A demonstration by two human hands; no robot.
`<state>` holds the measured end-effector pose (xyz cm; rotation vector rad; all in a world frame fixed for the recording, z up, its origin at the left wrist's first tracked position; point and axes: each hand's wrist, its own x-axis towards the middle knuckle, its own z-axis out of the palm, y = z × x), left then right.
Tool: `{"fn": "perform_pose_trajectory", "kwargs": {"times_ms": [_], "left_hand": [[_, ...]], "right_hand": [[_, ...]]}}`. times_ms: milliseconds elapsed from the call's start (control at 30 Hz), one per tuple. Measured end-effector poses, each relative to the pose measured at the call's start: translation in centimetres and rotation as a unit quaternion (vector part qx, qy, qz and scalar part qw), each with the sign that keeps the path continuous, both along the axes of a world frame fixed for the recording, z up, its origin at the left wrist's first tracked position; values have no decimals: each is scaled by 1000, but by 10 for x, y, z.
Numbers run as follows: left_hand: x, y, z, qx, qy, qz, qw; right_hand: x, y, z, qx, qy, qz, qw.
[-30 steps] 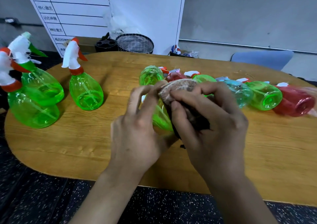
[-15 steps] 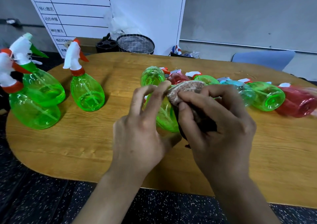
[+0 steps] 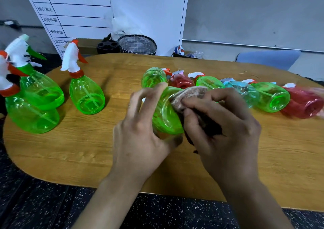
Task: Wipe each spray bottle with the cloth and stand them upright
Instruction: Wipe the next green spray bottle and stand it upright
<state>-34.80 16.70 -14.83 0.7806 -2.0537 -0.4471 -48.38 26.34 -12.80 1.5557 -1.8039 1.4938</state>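
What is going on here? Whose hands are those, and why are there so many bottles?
The picture comes from a camera worn on a person's head, looking down, so you see that person's own two hands. The left hand holds a green bottle on its side. The right hand rubs it with a cloth to clean it. Everything sits on a wooden table. On the left stand three green bottles upright, with white sprayers on top. Behind the hands, a row of bottles lies on its side, green, red and blue ones.

An office-like room: a printed chart board point(image 3: 84, 9), wooden table point(image 3: 70, 150) and blue chair point(image 3: 268, 58).
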Motion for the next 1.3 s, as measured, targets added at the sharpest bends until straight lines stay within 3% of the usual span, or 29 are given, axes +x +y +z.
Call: {"fn": "perform_pose_trajectory", "kwargs": {"times_ms": [200,300,367,467,533,667,733,1000,1200,1300], "left_hand": [[0,-1,1,0,20,2,1000],[0,-1,0,-9,39,-11,999],[0,-3,-3,-15,43,-27,999],[2,-7,-9,-25,26,-45,998],[5,-10,-15,-5,28,-61,998],[12,-13,-25,81,45,-140,986],[15,-13,-28,151,96,-173,968],[41,-33,-32,227,169,-138,949],[73,-56,-56,295,147,-76,941],[86,-72,-70,298,146,-39,942]], "right_hand": [[1,3,-5,6,-23,75,997],[-4,-1,-8,-67,-176,59,980],[-9,-6,-12,-101,-321,74,939],[-7,-12,-15,-63,-466,111,875],[-3,-16,-15,-46,-516,129,846],[-1,-22,-21,-4,-541,136,830],[0,-28,-27,19,-549,140,823],[29,-62,-45,15,-564,143,813],[62,-101,-67,52,-536,145,830],[82,-115,-76,57,-547,151,821]]}}
